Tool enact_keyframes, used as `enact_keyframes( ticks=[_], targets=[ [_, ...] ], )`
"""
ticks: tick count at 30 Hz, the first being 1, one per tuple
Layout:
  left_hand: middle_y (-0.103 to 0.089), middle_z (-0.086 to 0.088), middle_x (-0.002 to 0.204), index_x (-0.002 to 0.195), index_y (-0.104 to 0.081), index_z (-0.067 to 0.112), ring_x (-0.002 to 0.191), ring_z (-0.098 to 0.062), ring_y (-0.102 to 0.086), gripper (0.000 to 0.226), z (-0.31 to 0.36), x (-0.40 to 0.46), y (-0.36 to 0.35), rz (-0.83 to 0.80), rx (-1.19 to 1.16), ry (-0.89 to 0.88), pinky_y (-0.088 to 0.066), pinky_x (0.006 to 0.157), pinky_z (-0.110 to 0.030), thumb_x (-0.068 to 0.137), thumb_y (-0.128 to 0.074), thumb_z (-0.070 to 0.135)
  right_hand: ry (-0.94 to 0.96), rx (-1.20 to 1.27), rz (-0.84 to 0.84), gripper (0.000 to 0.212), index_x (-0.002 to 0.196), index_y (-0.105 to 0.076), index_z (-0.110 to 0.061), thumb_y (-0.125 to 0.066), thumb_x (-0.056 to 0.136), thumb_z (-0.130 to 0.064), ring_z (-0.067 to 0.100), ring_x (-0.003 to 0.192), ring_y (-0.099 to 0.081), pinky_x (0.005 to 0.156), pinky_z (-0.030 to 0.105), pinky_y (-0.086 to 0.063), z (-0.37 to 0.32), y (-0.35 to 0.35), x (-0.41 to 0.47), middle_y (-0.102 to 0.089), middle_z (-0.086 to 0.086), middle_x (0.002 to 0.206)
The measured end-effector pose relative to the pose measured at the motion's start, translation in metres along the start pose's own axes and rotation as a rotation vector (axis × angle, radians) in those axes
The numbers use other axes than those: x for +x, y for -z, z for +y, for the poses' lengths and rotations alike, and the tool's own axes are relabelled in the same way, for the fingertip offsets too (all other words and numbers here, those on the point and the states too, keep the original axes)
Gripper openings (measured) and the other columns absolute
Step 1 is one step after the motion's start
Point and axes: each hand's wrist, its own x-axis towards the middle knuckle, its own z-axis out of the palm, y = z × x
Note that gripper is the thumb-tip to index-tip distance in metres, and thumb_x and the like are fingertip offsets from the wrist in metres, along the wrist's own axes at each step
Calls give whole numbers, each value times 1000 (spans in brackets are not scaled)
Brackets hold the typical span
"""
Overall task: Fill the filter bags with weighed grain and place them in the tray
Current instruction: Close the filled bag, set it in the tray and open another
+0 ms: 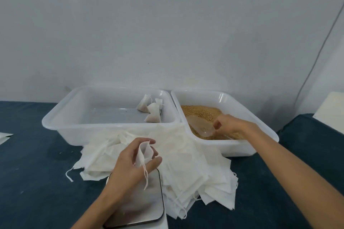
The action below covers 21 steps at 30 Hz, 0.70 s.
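Observation:
My left hand (132, 161) holds an empty white filter bag (144, 153) with its mouth spread between the fingers, drawstring dangling, above a steel-topped scale (147, 208). My right hand (226, 123) grips the handle of a clear plastic scoop (200, 124) lying in the brown grain (201, 112) of the right white tub (247, 148). The left white tray (61, 126) holds three filled bags (151, 110) in its far right corner. A heap of empty filter bags (186, 163) spreads in front of both containers.
The containers stand side by side against a pale wall on a dark blue surface (37, 173). A white sheet corner (4, 136) lies at the far left. A white box (330, 108) and a hanging cable (320, 52) are at the right.

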Motion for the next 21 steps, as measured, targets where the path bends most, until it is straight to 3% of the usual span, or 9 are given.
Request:
enact_keyframes(
  ticks=[3, 5, 8, 11, 14, 19, 21],
  targets=[
    [-73, 0, 94, 112, -69, 35, 88, -15, -70, 39, 0, 0, 0, 14, -24, 8, -53, 85, -33, 77, -82, 25, -15, -32, 43, 37, 95, -70, -3, -80, 84, -37, 24, 77, -62, 71, 33, -52, 2, -4, -2, -69, 14, 93],
    [-74, 0, 94, 109, -69, 37, 88, -14, -71, 37, 1, -1, -1, 11, -31, 18, -53, 84, -31, 74, -80, 29, -25, -54, 128, 32, 87, -65, -2, -73, 89, -32, 20, 70, -53, 67, 32, -45, 7, -2, -3, -63, 12, 81],
    [-74, -2, 94, 101, -70, 36, 89, -15, -71, 30, 3, -2, -2, 0, -66, 27, -54, 85, -32, 76, -81, 24, -44, -119, 264, 22, 78, -49, -15, -63, 92, -23, 16, 67, -47, 65, 31, -39, 16, 8, -7, -54, 1, 79],
    [-74, -5, 92, 103, -70, 21, 89, -20, -71, 32, 9, -1, 0, 14, -164, 54, -56, 85, -37, 72, -80, 22, -98, -327, 370, 6, 101, -58, -13, -58, 96, -16, 20, 85, -60, 76, 34, -53, 27, 16, -15, -62, 3, 100],
    [-71, -4, 83, 106, -66, 12, 78, -15, -65, 40, 15, -2, 1, 4, -201, 72, -50, 77, -33, 70, -79, 22, -145, -526, 419, 25, 115, -59, -16, -56, 94, -3, 20, 90, -62, 83, 36, -54, 37, 16, -18, -63, 3, 106],
    [-66, -1, 77, 108, -66, 10, 75, -14, -60, 35, 16, -3, -1, -26, -183, 90, -47, 78, -32, 79, -86, 7, -82, -546, 392, 24, 107, -63, -22, -58, 93, -4, 19, 88, -62, 82, 32, -44, 31, 8, -17, -63, -3, 100],
    [-66, -1, 77, 108, -66, 11, 76, -14, -61, 39, 16, -4, 0, -28, -183, 90, -48, 79, -32, 74, -83, 17, -12, -512, 393, 26, 96, -65, -23, -55, 90, 1, 19, 82, -61, 75, 31, -34, 21, 1, -15, -62, -6, 90]
  ],
)
